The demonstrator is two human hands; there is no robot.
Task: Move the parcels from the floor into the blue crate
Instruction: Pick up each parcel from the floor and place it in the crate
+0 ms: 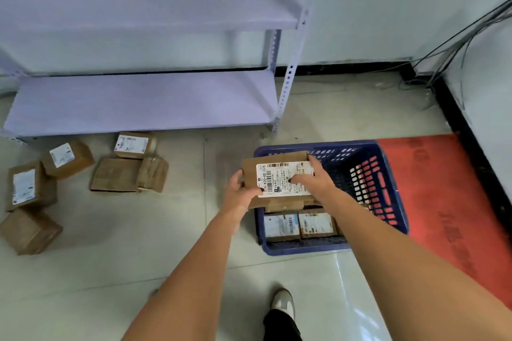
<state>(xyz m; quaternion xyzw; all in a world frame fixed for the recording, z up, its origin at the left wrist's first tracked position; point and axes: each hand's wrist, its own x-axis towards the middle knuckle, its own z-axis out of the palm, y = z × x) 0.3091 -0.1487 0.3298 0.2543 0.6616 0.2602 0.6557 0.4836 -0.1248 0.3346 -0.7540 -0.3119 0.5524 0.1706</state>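
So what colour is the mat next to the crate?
The flat floor mat beside the blue plastic crate is red, with faint writing; the head view shows it.

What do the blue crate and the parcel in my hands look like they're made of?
The blue crate looks like moulded plastic: even colour, slotted lattice walls. The parcel looks like matte brown corrugated cardboard with a white paper shipping label, judging by its dull surface and creased edges.

I read "516-K20-00 028" along the near-left edge of the white label (pixel 284 179) on the held parcel (pixel 274 174); its other print is too small for me.
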